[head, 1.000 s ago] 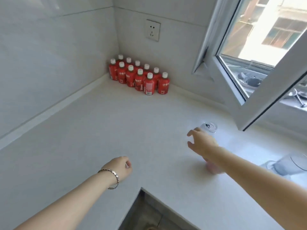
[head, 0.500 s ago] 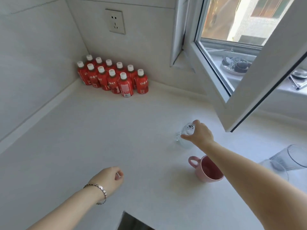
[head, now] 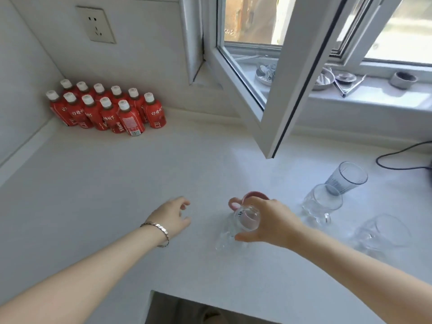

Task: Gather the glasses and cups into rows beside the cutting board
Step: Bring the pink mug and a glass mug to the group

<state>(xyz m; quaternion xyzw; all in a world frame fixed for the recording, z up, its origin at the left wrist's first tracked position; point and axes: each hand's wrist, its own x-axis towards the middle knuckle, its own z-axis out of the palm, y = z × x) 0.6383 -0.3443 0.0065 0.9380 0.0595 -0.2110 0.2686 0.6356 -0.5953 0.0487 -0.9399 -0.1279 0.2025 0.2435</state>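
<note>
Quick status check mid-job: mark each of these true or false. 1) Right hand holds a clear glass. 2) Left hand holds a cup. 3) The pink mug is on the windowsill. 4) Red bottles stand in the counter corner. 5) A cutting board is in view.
1) True: the right hand grips a small clear glass.
2) False: the left hand is empty, open above the counter.
3) False: the pink mug sits on the counter behind the right hand.
4) True: the red bottles cluster there.
5) False: none is visible.

red bottles (head: 131,118) | labels: white script and barcode, wording unreadable
</note>
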